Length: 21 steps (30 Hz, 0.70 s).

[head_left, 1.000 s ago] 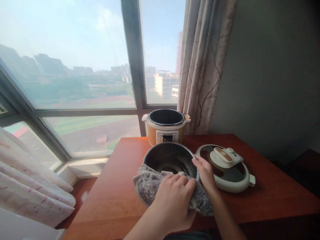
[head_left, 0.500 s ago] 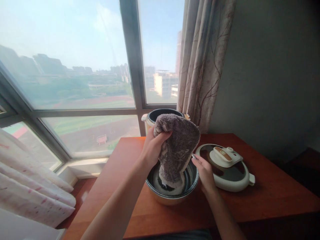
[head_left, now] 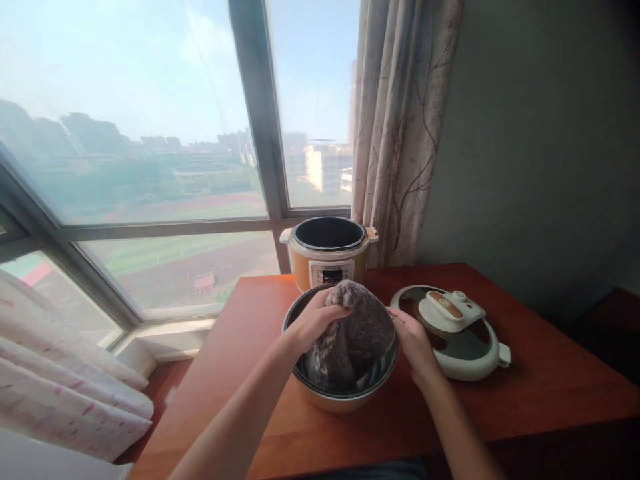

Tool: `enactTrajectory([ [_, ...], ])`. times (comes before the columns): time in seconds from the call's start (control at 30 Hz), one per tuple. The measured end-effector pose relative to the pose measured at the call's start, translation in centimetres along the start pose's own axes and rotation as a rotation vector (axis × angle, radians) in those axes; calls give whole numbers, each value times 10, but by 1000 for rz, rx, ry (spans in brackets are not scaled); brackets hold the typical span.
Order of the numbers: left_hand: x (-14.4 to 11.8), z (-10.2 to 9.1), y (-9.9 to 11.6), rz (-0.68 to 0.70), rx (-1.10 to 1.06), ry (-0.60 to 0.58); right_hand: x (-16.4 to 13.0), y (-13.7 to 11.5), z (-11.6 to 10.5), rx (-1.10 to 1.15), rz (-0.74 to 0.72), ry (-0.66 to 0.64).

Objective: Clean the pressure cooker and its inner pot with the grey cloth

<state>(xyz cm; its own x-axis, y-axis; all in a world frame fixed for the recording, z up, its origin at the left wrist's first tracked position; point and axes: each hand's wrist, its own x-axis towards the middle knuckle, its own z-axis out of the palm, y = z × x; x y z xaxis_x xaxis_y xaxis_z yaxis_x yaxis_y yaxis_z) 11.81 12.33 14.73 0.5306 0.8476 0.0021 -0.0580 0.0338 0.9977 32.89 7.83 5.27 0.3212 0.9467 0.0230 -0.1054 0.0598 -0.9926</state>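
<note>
Left hand point(head_left: 313, 321), clamped on cloth point(head_left: 353, 337), has dropped it into pot point(head_left: 330, 397); right hand point(head_left: 413, 340) still grips rim.

Left forearm enters from the near left edge and runs diagonally up toward the scene's centre, bare to the elbow, wrist slightly flexed downward. Left hand point(head_left: 314, 321) is closed in a firm grip, fingers curled under and thumb on the far side, knuckles facing left and up. Right forearm enters from the near right, angled up and leftward, also bare. Right hand point(head_left: 413, 339) sits lower and just right of the left, palm turned leftward, fingers loosely curved and together, thumb uppermost. The two hands are near each other but not touching.
</note>
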Motion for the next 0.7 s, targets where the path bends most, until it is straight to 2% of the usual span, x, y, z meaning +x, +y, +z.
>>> enactTrajectory([
  [0.13,3,-3,-3,-33,-252,89,4,-14,-11,-243,-124,145],
  [0.27,7,-2,-1,-46,-441,211,-3,-36,-3,-528,-445,275],
  [0.3,8,-1,0,-43,-471,232,-7,-42,4,-566,-533,257],
  [0.37,10,3,2,-44,-510,248,-17,-52,22,-580,-645,134],
  [0.43,11,6,2,-41,-518,256,-25,-57,44,-611,-677,-38],
  [0.5,13,9,1,-19,-500,274,-27,-57,65,-696,-661,-129],
  [0.6,15,8,-1,12,-439,281,-20,-51,87,-814,-614,-100],
  [0.7,15,1,1,-19,-366,227,-8,-47,92,-772,-559,-58],
])
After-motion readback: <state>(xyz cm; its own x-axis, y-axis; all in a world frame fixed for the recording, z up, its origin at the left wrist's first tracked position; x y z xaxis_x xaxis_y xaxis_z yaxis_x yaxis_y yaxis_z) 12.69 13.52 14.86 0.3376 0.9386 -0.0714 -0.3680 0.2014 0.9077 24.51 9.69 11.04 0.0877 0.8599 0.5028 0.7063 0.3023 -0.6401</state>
